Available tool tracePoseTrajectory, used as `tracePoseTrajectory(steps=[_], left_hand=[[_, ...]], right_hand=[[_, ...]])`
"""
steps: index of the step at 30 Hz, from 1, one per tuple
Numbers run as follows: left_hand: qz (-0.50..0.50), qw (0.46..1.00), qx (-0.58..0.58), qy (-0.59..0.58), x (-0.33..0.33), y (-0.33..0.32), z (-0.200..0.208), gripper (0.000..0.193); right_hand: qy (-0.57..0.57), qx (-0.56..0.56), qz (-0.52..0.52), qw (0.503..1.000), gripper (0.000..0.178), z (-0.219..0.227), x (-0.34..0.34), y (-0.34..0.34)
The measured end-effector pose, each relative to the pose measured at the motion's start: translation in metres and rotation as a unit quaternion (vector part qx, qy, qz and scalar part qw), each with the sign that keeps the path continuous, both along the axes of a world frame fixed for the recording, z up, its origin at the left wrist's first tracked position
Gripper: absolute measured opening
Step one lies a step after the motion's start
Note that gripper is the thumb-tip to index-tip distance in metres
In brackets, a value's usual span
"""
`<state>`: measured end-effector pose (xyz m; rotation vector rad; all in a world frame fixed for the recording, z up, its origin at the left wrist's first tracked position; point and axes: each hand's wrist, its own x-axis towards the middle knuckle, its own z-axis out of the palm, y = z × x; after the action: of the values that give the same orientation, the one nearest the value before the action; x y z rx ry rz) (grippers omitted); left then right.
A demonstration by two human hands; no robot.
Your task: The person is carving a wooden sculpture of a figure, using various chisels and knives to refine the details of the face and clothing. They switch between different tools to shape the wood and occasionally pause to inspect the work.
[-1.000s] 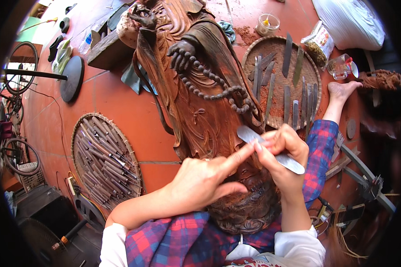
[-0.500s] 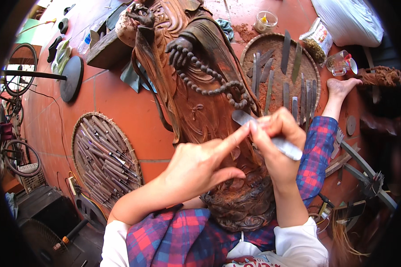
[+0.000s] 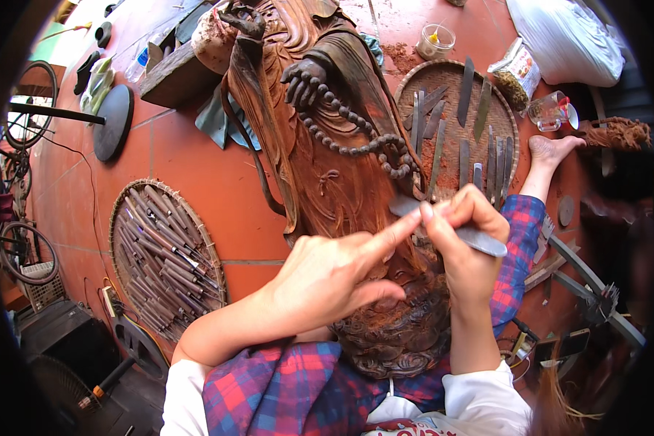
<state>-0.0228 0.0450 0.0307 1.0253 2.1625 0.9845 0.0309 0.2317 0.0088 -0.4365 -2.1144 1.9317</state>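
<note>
A large carved wooden statue (image 3: 341, 196) lies lengthwise over a red tiled floor (image 3: 251, 225), its deeply carved near end by the person's plaid-clad legs (image 3: 519, 225), its robed body stretching to the far side — the right hand (image 3: 472, 251) pinches a flat metal blade (image 3: 485, 242) crosswise above it between thumb and bent fingers. The left hand (image 3: 334, 272) grips nothing that shows; its index finger points out to the blade beside the right thumb, with its own thumb spread wide. Whether the blade touches the wood is hard to tell. The statue looks heavy and rigid, best held by the broad folds of its robe; the bead string (image 3: 356, 151), the carved hand (image 3: 305, 86) above it and the slim curved strip (image 3: 260, 174) on the left look the likeliest to snap. The blade seems light, stiff and slick — a grip on its flat middle, clear of the edges, would suit it best. To the right, a round woven tray (image 3: 447, 78) carries more flat blades (image 3: 466, 91); to the left, a second woven basket (image 3: 212, 238) holds a pile of slender handled tools (image 3: 171, 258)
</note>
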Motion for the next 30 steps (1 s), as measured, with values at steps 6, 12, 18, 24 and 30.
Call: tracePoseTrajectory(steps=[6,12,18,24,30], left_hand=[[-0.032,0.999,0.012,-0.013,0.011,-0.005,-0.008,0.084],[0.041,0.847,0.185,-0.497,0.033,0.005,-0.012,0.067],[0.083,0.680,0.284,-0.671,0.038,0.038,-0.026,0.059],[0.125,0.575,0.375,-0.716,0.030,0.064,-0.029,0.048],[0.165,0.516,0.382,-0.748,0.047,0.062,-0.031,0.047]], right_hand=[[-0.012,-0.014,-0.023,1.000,0.030,0.001,0.018,0.007],[0.108,0.018,0.003,0.994,0.017,0.008,0.017,0.014],[0.093,0.259,0.116,0.954,0.019,0.003,0.009,0.015],[0.120,0.315,0.149,0.929,0.026,0.002,0.000,0.022],[0.115,0.309,0.192,0.924,0.024,0.004,0.001,0.023]])
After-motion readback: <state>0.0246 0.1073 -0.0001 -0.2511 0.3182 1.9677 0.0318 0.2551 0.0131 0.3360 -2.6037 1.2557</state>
